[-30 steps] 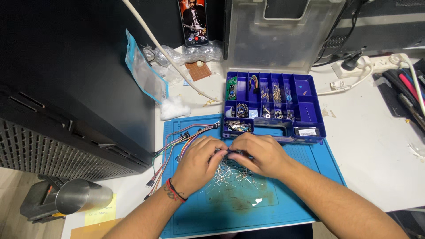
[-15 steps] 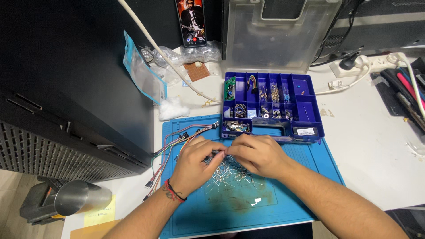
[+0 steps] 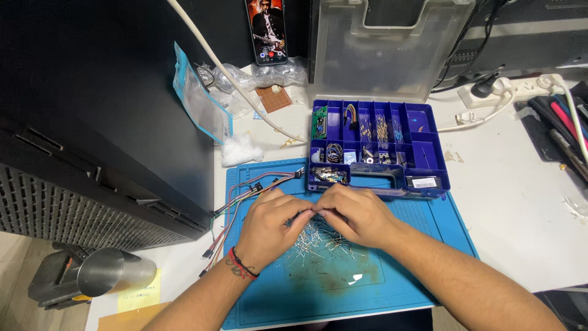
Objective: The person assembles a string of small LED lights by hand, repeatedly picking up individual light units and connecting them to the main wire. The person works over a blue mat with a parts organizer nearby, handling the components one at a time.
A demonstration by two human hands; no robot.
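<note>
A phone point(image 3: 267, 30) leans upright behind a blue compartment box point(image 3: 376, 147), a white power strip point(image 3: 508, 92) to its right.

Both forearms are reaching in from the near edge of the desk, converging toward its middle; the left hand point(image 3: 269, 225) is lying palm down, fingers curled and pinching at the tips; the right hand point(image 3: 357, 213) is arching over opposite it, knuckles up, fingertips meeting the left's; a red and black band is circling the left wrist.
</note>
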